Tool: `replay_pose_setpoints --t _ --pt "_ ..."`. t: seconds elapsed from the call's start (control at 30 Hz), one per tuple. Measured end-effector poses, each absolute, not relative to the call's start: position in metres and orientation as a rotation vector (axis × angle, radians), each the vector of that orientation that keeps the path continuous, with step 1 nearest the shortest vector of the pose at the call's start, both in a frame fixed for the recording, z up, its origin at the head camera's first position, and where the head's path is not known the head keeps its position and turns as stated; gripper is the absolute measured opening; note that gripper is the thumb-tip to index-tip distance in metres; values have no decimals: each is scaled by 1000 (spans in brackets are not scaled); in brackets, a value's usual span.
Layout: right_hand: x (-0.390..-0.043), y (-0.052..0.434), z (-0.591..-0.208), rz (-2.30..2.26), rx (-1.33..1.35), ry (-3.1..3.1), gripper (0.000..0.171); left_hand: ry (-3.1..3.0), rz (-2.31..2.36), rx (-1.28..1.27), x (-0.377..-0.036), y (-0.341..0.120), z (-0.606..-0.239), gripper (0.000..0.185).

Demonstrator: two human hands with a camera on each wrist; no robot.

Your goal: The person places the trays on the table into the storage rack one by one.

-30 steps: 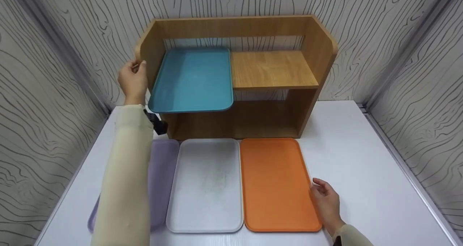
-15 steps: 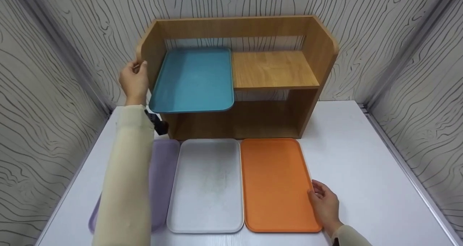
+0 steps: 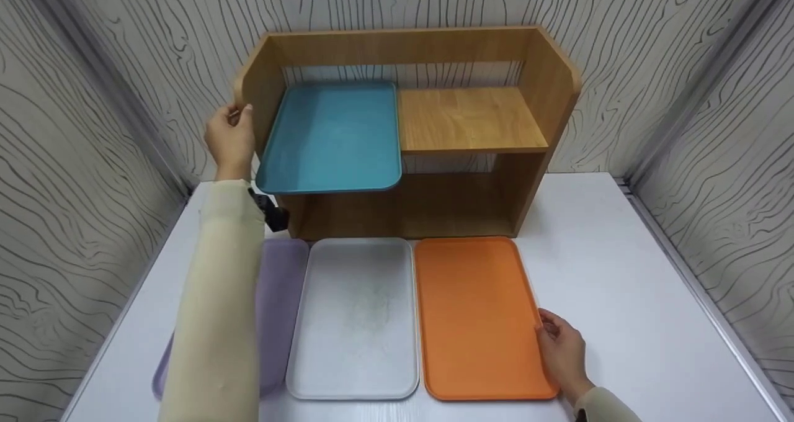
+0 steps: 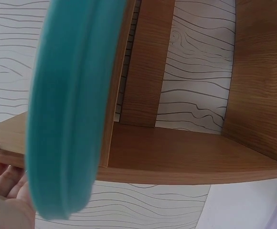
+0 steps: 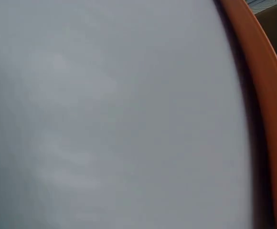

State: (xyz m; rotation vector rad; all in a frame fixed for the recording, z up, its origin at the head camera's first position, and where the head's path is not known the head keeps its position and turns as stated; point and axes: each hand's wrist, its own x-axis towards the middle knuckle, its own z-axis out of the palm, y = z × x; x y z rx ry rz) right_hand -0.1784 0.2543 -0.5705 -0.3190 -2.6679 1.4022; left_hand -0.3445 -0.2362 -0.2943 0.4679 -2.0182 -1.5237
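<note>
My left hand (image 3: 229, 133) holds the left side panel of a wooden shelf unit (image 3: 471, 121), thumb on its front edge. In the left wrist view its fingers (image 4: 5, 191) lie against the panel's outer side beside the teal tray (image 4: 67, 119). That teal tray (image 3: 332, 136) sits on the upper shelf's left half and overhangs the front. My right hand (image 3: 561, 347) grips the right rim of an orange tray (image 3: 471, 316) lying flat on the white table (image 3: 620, 298). The right wrist view shows only blurred table and the orange rim (image 5: 267, 119).
A white tray (image 3: 356, 316) lies left of the orange one, and a purple tray (image 3: 279, 298) lies partly under my left sleeve. The upper shelf's right half is bare wood. Patterned walls close in the table on three sides.
My right hand has slid slightly nearer along the orange tray's right rim and closed on it; the tray's near right corner has shifted a little. The left hand has stayed put.
</note>
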Motion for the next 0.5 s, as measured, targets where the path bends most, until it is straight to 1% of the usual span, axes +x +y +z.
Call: replay_pose_setpoints --t 0.27,0.5 --pt "-181 265 -562 1618 -309 -2673 38 -2000 -1526 476 -347 -237 -295 32" --pt "-187 272 -552 1715 -315 -2670 41 -2011 -1526 474 -345 -237 -295 33"
